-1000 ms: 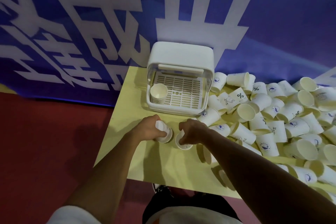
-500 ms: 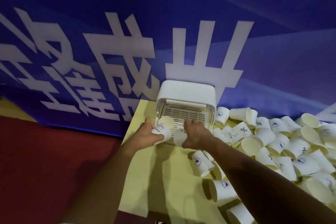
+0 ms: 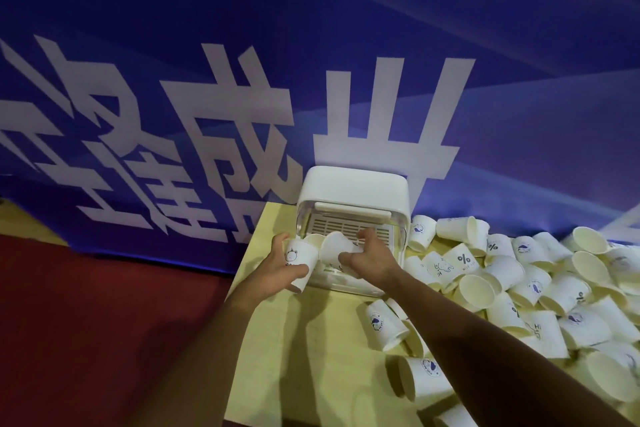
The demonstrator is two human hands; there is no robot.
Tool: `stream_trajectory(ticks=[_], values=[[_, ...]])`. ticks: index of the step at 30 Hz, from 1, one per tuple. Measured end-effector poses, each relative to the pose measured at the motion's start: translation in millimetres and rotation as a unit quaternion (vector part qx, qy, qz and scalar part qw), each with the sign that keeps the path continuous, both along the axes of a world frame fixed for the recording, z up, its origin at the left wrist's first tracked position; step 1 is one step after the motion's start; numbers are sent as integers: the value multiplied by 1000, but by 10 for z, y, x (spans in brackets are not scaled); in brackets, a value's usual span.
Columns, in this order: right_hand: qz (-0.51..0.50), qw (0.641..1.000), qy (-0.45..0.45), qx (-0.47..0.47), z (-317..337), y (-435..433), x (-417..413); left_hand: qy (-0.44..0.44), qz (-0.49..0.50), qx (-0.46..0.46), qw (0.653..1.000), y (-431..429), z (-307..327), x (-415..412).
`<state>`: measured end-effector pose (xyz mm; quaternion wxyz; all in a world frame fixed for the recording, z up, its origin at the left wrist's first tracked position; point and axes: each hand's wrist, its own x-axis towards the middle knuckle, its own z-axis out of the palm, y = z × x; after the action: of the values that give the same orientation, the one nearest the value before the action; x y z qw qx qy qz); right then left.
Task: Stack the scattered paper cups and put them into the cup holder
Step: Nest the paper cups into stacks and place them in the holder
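A white box-shaped cup holder (image 3: 356, 185) stands open at the back of the yellow table (image 3: 273, 350), its slotted tray facing me. My left hand (image 3: 277, 269) grips a white paper cup with a small bear print (image 3: 300, 262) just left of the holder's front edge. My right hand (image 3: 369, 258) holds another white cup (image 3: 336, 248), tilted, inside the holder's opening. The rim of a cup (image 3: 314, 238) standing inside the holder shows between the two held cups.
A large heap of loose white paper cups (image 3: 526, 274) covers the table's right side. Several more lie near my right forearm (image 3: 384, 322). A blue banner with white characters (image 3: 242, 97) hangs behind. Red floor (image 3: 104, 322) lies left of the table edge.
Both hands lifted their cups off the table and carried them forward to the holder. The right hand's cup now reaches into the opening. The camera tipped upward.
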<state>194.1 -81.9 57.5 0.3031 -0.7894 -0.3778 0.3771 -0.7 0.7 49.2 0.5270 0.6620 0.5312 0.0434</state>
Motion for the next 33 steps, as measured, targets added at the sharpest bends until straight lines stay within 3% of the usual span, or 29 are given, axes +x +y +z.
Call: stream_trajectory(ticks=[12, 19, 27, 33], values=[[17, 998, 56, 2, -111, 59, -43, -41, 1, 9, 999, 142, -158, 47], [5, 999, 33, -12, -177, 121, -52, -73, 23, 33, 997, 255, -243, 61], [1, 1000, -12, -25, -284, 159, -31, -70, 63, 175, 980, 410, -366, 247], [-1, 999, -34, -41, -371, 128, 16, -32, 73, 200, 977, 407, -514, 385]])
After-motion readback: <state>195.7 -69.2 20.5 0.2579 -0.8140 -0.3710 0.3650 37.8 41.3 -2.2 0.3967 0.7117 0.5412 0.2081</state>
